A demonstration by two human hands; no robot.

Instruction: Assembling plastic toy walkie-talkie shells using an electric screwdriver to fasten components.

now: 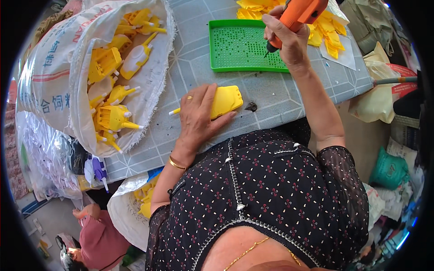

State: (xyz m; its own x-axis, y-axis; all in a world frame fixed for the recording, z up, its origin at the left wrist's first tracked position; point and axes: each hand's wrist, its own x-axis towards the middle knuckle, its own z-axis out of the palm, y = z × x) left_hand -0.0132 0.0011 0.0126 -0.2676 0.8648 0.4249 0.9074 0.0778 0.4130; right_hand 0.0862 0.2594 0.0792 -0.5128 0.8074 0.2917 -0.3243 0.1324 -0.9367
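Observation:
My left hand [199, 113] lies over a yellow plastic toy part [227, 101] on the table, fingers across its top and thumb along its near edge. A thin white-tipped stem of the part sticks out to the left of the hand. My right hand [291, 47] grips an orange electric screwdriver [299, 14], raised at the upper right. Its dark bit points down and left over a green perforated tray [251, 69]. A small dark piece [251, 106] sits just right of the yellow part.
At the left, an open white woven sack [49, 54] holds several yellow toy parts [113, 118]. Small yellow pieces [326, 34] are heaped at the back right. Another sack [129, 212] with yellow parts stands below the table edge. A person in pink [101, 235] is at lower left.

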